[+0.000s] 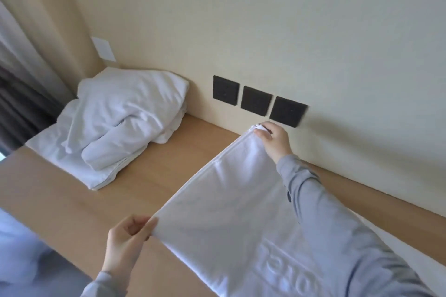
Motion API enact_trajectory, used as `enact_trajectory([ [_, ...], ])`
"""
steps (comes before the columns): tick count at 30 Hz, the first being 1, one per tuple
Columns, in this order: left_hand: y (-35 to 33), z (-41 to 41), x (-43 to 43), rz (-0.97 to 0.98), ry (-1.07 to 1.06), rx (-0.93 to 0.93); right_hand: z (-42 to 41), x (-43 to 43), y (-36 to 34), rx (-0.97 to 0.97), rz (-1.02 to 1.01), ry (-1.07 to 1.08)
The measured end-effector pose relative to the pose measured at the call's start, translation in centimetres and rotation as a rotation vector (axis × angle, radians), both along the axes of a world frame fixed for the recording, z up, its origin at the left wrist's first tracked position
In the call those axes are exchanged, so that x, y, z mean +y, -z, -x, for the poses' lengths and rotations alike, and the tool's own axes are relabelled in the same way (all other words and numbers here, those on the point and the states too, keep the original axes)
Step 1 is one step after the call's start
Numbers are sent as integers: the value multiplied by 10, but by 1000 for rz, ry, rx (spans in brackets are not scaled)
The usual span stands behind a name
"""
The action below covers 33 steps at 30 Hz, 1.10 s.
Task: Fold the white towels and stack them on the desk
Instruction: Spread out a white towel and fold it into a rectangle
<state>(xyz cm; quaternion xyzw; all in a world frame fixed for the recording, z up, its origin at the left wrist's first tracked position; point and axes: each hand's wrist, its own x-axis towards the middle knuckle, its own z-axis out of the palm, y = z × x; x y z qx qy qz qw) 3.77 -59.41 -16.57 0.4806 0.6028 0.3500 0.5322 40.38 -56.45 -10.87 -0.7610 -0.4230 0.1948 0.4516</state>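
A white towel [226, 202] with embossed lettering is stretched over the wooden desk [60, 190]. My left hand [128, 239] pinches its near corner at the desk's front. My right hand [272, 140] pinches the far corner close to the wall. The edge between both hands is pulled taut. My right sleeve covers part of the towel. A pile of white towels [115, 123] lies at the desk's far left end, flat folded ones underneath and a crumpled one on top.
Three black wall sockets [258, 101] sit on the cream wall just above the desk, close to my right hand. Curtains [29, 60] hang at the left. A white plate [103, 48] is fixed on the wall by the corner.
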Motion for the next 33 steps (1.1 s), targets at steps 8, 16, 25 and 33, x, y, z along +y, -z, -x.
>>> enact_trajectory([
  [8, 70, 52, 33, 102, -76, 143, 70, 123, 92, -116, 296, -171],
  [16, 92, 66, 39, 41, -180, 471, 103, 159, 162, -496, 351, -238],
  [25, 98, -19, 49, -484, 617, 922, 183, 94, 155, -658, -111, -672],
  [33, 118, 3, 51, -402, 612, 962, 121, 108, 174, -918, 298, -918],
])
